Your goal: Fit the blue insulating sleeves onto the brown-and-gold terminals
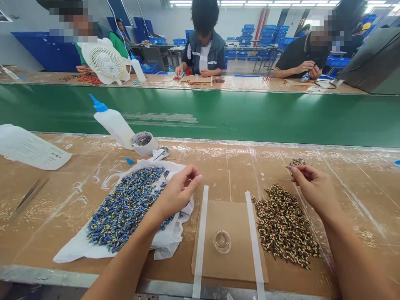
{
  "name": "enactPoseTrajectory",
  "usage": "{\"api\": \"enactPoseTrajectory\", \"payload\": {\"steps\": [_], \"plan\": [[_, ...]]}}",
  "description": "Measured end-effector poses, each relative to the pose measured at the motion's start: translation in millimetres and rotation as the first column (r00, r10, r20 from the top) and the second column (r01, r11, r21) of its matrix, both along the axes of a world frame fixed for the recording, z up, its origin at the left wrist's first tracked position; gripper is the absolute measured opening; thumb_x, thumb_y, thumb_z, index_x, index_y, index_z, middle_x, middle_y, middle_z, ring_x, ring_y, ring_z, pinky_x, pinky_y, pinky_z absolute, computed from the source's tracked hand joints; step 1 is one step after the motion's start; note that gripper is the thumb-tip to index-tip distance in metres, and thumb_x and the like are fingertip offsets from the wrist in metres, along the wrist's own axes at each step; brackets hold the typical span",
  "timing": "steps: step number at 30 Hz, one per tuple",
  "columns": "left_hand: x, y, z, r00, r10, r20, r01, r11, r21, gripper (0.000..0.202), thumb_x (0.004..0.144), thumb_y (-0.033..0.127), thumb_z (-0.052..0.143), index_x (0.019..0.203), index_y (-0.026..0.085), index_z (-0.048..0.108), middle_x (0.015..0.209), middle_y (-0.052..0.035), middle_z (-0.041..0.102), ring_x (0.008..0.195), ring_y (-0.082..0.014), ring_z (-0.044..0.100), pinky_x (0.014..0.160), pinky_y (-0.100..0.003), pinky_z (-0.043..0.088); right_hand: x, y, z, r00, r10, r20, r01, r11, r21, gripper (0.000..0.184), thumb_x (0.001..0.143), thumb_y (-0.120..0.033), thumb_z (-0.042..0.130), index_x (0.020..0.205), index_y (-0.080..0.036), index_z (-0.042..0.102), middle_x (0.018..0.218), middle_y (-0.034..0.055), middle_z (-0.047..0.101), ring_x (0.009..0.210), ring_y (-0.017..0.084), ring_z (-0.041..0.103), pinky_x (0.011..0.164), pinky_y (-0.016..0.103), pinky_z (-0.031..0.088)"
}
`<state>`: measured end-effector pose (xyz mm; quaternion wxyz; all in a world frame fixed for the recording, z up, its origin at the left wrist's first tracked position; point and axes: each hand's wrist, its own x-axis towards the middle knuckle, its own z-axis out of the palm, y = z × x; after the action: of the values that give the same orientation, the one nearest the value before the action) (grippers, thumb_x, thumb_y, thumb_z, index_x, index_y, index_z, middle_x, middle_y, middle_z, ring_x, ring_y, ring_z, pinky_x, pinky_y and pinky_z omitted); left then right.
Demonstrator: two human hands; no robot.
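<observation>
My left hand (179,189) hovers over the right edge of a heap of small blue and yellow pieces (128,208), which lies on a white cloth (78,248). Its fingers are curled together; whatever they hold is hidden. Over on the right, my right hand (312,185) pinches thumb and forefinger near a little pile of similar pieces (296,161); I cannot make out what is between them. Below it spreads a heap of dark, cream and red pieces (284,225). Between the heaps, a small clear round dish (222,241) sits on a cardboard sheet (231,266) held by white tape strips.
Behind the cloth stand a white squeeze bottle (115,127) with a blue nozzle and a tape roll (144,143). Tweezers (29,196) and a paper sheet (34,148) lie left. A green belt (200,112) crosses behind; several people work beyond, near a white fan (106,60).
</observation>
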<state>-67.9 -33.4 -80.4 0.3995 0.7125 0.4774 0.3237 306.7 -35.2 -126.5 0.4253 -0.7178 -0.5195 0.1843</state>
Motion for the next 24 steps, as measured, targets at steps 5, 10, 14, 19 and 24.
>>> {"api": "enactPoseTrajectory", "payload": {"steps": [5,10,14,19,24], "plan": [[21.6,-5.3,-14.2,0.962,-0.107,0.250,0.145,0.979,-0.140,0.017,0.086,0.029,0.062,0.083,0.015,0.054,0.076,0.0008,0.054,0.072,-0.0108,0.050,0.066,-0.023,0.041,-8.5,-2.0,6.8,0.994,0.104,0.013,-0.104,0.994,0.014,0.026,0.082,-0.044,0.058,0.084,-0.019,0.065,0.064,0.0030,0.063,0.061,0.018,0.062,0.058,0.028,0.045],[31.0,-6.5,-26.3,0.949,-0.104,0.297,0.172,0.962,-0.213,0.018,0.081,0.028,0.068,0.082,0.014,0.056,0.079,0.0005,0.056,0.076,-0.0116,0.053,0.072,-0.025,0.044,-36.5,-17.1,21.8,0.954,0.235,-0.186,-0.241,0.971,-0.010,0.025,0.087,-0.043,0.056,0.091,-0.019,0.065,0.067,0.0032,0.060,0.061,0.016,0.057,0.057,0.029,0.043],[37.4,-8.3,-35.8,0.950,-0.112,0.292,0.195,0.942,-0.272,0.014,0.081,0.025,0.066,0.086,0.014,0.059,0.082,-0.0015,0.061,0.079,-0.0129,0.057,0.074,-0.027,0.045,-91.2,-49.2,39.1,0.759,0.587,-0.280,-0.622,0.781,-0.051,0.017,0.091,-0.035,0.055,0.095,-0.023,0.065,0.072,0.0010,0.062,0.067,0.015,0.057,0.059,0.026,0.043],[42.9,-9.0,-42.5,0.959,-0.153,0.238,0.218,0.936,-0.276,0.008,0.081,0.017,0.063,0.087,0.013,0.067,0.084,-0.0039,0.066,0.080,-0.0141,0.059,0.077,-0.028,0.045,-142.2,-76.6,33.8,0.599,0.778,-0.191,-0.801,0.585,-0.127,0.008,0.088,-0.027,0.061,0.092,-0.021,0.064,0.072,-0.0015,0.060,0.064,0.012,0.053,0.059,0.024,0.040],[46.8,-8.1,-39.4,0.959,-0.225,0.173,0.250,0.959,-0.135,0.005,0.079,0.015,0.066,0.082,0.014,0.070,0.080,-0.0019,0.063,0.076,-0.0124,0.056,0.071,-0.025,0.041,-151.8,-79.7,18.5,0.610,0.769,-0.191,-0.792,0.600,-0.116,0.004,0.086,-0.021,0.064,0.088,-0.018,0.065,0.076,-0.0014,0.060,0.065,0.010,0.052,0.057,0.023,0.037]]}}
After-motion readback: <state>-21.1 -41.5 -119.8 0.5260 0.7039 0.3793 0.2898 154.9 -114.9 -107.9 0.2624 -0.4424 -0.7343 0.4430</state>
